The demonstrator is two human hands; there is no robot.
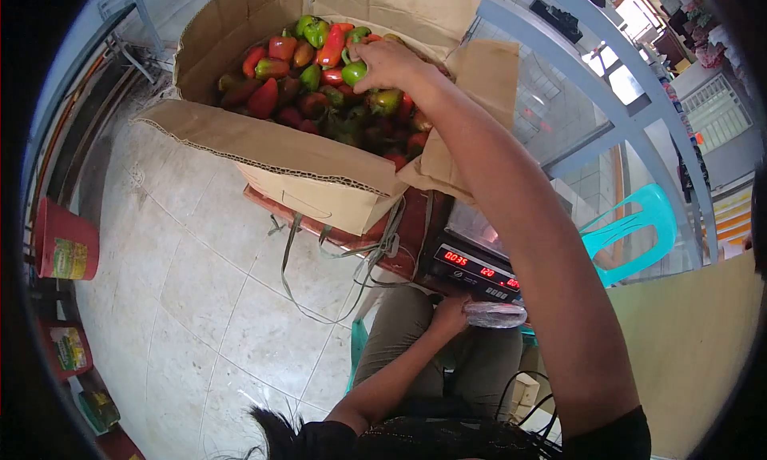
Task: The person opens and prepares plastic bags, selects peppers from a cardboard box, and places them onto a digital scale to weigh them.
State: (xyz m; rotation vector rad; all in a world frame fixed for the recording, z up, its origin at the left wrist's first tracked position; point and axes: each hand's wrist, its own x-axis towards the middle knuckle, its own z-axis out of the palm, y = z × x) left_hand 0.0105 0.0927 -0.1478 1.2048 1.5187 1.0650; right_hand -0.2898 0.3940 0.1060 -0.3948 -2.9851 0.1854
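Note:
A big cardboard box (307, 152) with its flaps folded out is heaped with red, green and mixed bell peppers (315, 100). My right hand (387, 64) reaches over the box's right side, fingers curled round a green bell pepper (354, 74) on top of the pile. Low over my lap, my left hand (451, 314) is closed on what looks like a clear plastic bag (495, 315), bunched up. Just beyond it is a digital scale (471, 272) with lit red digits. My right forearm hides part of the scale and its pan.
Beneath the box is a reddish-brown support (411, 248), with loose tangled straps (375, 260) hanging at its front. A turquoise plastic chair (635, 232) stands at right. Red containers (68, 244) line the left edge. A grey metal frame (631, 116) runs behind.

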